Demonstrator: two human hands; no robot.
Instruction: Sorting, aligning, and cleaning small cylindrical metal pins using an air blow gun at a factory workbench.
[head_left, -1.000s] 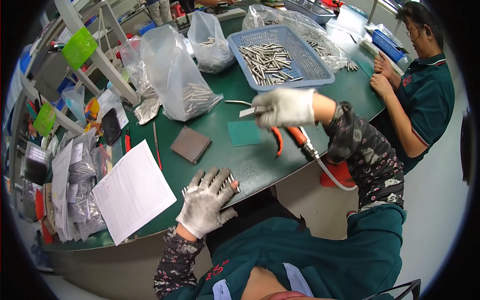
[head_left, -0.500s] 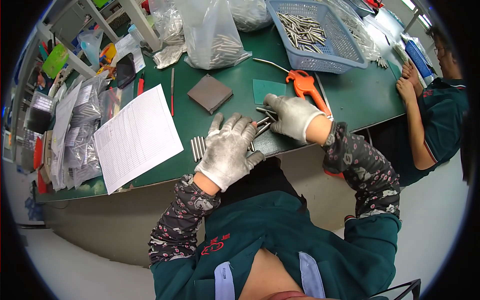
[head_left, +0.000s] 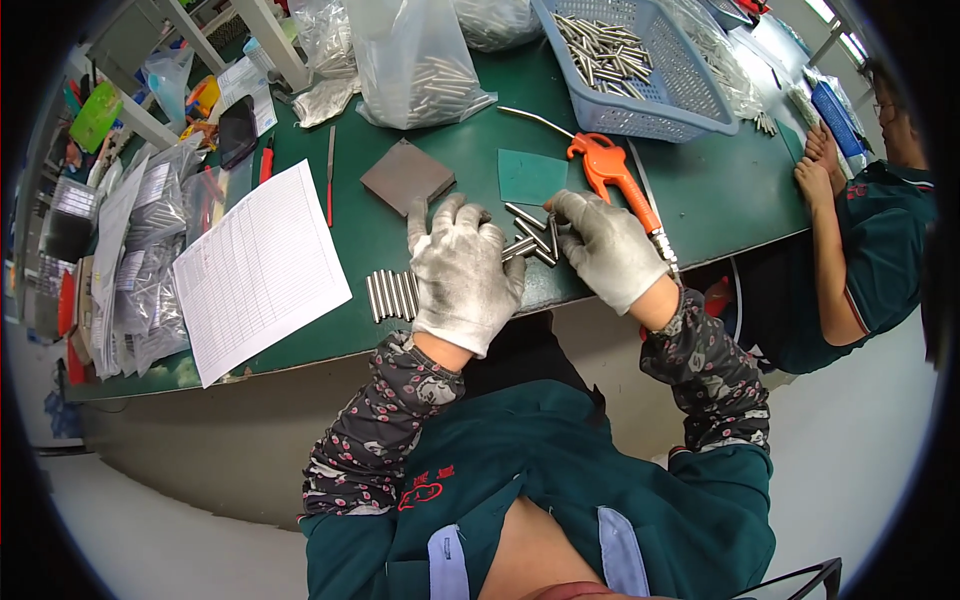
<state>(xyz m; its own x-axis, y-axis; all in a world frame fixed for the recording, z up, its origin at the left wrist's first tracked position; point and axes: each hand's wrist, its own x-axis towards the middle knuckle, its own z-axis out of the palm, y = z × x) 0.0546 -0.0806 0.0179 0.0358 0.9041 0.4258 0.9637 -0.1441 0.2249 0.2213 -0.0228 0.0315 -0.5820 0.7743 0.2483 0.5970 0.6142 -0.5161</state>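
Observation:
My left hand [head_left: 464,277], in a whitish work glove, lies palm down with its fingers stretched forward. Its thumb is by the end of a loose steel pin. Next to it, on its left side, a row of steel pins [head_left: 391,295] lies side by side. Several loose steel pins [head_left: 538,233] lie crossed between my two hands. My right hand [head_left: 608,255], gloved too, rests just right of these pins, fingers loosely apart, nothing visibly held. Beyond my left fingertips sits a brown square block [head_left: 407,177]. A green flat square [head_left: 531,177] lies beyond the loose pins.
An orange air blow gun [head_left: 610,172] lies right of the green square. Behind stand a blue basket [head_left: 690,118] of pins and a plastic bag [head_left: 410,70] of pins. A printed sheet [head_left: 262,270] covers the left side. At right, a co-worker [head_left: 870,240] sits.
My right hand has drawn back to the right, uncovering the loose pins. My left hand has shifted slightly right, and more of the pin row shows beside it.

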